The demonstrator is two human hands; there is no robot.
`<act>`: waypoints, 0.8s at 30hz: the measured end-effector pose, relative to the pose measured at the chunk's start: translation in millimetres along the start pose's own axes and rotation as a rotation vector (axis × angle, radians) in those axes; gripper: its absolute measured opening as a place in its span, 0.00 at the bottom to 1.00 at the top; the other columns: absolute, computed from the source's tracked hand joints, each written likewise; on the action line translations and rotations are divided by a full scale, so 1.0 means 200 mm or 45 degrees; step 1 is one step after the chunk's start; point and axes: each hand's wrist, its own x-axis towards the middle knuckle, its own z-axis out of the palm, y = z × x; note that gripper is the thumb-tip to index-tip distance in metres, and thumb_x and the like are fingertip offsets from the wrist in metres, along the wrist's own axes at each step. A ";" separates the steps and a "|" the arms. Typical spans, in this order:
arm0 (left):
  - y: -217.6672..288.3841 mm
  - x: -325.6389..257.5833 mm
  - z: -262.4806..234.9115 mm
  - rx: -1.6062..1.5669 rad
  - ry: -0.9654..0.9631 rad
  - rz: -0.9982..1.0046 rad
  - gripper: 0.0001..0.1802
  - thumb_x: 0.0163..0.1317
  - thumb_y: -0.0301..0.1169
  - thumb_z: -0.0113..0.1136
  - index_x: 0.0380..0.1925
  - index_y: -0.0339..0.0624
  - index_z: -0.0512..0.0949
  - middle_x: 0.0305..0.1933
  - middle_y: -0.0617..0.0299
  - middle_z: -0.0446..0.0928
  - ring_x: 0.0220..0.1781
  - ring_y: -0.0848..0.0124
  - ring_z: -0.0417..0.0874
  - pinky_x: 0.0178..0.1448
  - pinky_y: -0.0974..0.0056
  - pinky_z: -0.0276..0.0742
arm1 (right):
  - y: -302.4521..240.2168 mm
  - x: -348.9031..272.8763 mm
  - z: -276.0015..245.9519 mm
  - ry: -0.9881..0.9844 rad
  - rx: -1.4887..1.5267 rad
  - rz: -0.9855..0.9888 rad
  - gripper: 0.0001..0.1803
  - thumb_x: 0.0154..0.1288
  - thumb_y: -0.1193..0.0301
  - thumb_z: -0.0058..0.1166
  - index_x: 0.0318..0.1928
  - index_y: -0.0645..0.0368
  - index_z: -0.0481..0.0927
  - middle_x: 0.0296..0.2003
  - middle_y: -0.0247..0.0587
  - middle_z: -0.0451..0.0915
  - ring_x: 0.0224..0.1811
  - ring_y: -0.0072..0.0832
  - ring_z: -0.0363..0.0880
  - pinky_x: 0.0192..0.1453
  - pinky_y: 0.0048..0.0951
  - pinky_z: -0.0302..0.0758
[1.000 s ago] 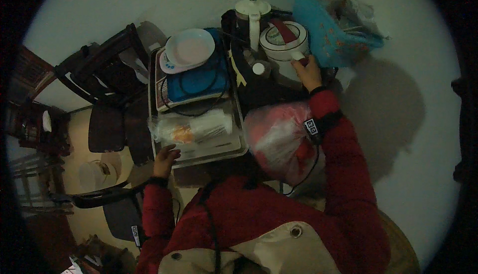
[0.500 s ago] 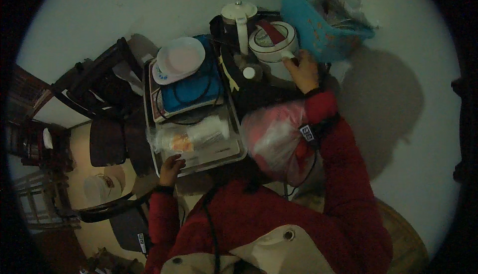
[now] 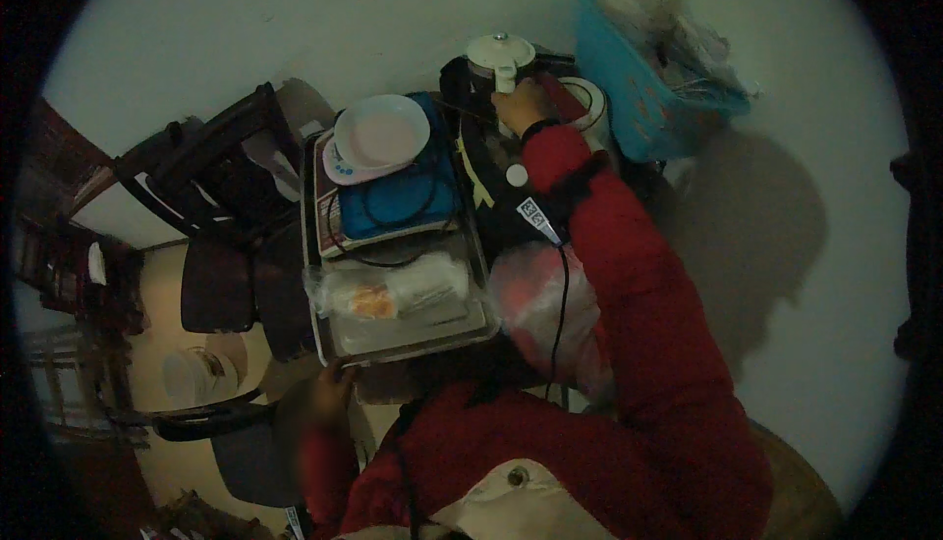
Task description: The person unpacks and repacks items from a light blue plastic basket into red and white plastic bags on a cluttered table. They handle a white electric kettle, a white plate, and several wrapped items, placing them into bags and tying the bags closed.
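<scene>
Right hand: my right hand [image 3: 521, 106] reaches past the tray [image 3: 393, 339] to the white kettle [image 3: 499, 55], fingers closed about its handle.
Left hand: my left hand [image 3: 329, 393] grips the tray's near edge, fingers curled under the rim.
Kettle: upright beyond the tray's far right corner, just beside a blue basket [image 3: 638, 108].
Tray load: a clear plastic bag [image 3: 393, 290] lies on the tray.
Beyond the tray: a white bowl [image 3: 381, 135] rests on a blue appliance [image 3: 398, 201].
Beside the tray: a dark chair [image 3: 211, 201] stands at its left.
</scene>
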 end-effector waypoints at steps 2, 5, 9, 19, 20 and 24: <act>-0.12 -0.03 0.00 -0.334 0.060 -0.149 0.24 0.64 0.41 0.59 0.53 0.35 0.73 0.46 0.50 0.80 0.43 0.67 0.81 0.40 0.64 0.78 | 0.01 0.04 0.03 -0.047 0.031 -0.102 0.20 0.57 0.61 0.61 0.43 0.65 0.77 0.36 0.42 0.78 0.39 0.39 0.80 0.46 0.48 0.78; -0.17 -0.13 -0.01 -0.353 0.079 -0.170 0.22 0.64 0.40 0.59 0.50 0.34 0.75 0.43 0.52 0.81 0.38 0.68 0.81 0.38 0.64 0.78 | 0.03 0.13 0.08 -0.160 0.249 -0.170 0.17 0.58 0.63 0.60 0.42 0.61 0.76 0.33 0.39 0.76 0.37 0.36 0.78 0.45 0.50 0.78; -0.04 -0.23 0.03 0.079 0.134 -0.039 0.20 0.65 0.39 0.58 0.51 0.36 0.76 0.42 0.53 0.82 0.34 0.68 0.82 0.38 0.63 0.78 | 0.09 0.19 0.16 -0.364 1.236 0.289 0.12 0.61 0.65 0.57 0.41 0.57 0.74 0.30 0.36 0.73 0.35 0.32 0.74 0.43 0.50 0.79; 0.00 -0.26 -0.01 -0.132 0.055 -0.189 0.23 0.65 0.35 0.57 0.57 0.36 0.72 0.49 0.51 0.80 0.44 0.65 0.82 0.46 0.60 0.78 | 0.09 0.05 0.12 -0.324 1.326 0.144 0.10 0.63 0.68 0.55 0.41 0.56 0.72 0.31 0.36 0.70 0.35 0.28 0.72 0.43 0.45 0.81; -0.02 -0.23 -0.01 -0.184 0.042 -0.147 0.23 0.65 0.35 0.56 0.58 0.35 0.71 0.50 0.50 0.79 0.46 0.64 0.81 0.48 0.60 0.78 | 0.09 0.04 0.12 -0.324 1.327 0.123 0.09 0.63 0.68 0.55 0.41 0.57 0.73 0.31 0.37 0.70 0.35 0.28 0.72 0.43 0.44 0.81; -0.14 -0.16 0.03 -0.165 -0.011 -0.108 0.24 0.63 0.36 0.58 0.57 0.38 0.72 0.49 0.51 0.80 0.48 0.63 0.81 0.50 0.61 0.75 | 0.09 0.04 0.09 -0.422 1.323 0.114 0.09 0.63 0.69 0.55 0.40 0.58 0.73 0.31 0.38 0.70 0.36 0.30 0.72 0.45 0.44 0.81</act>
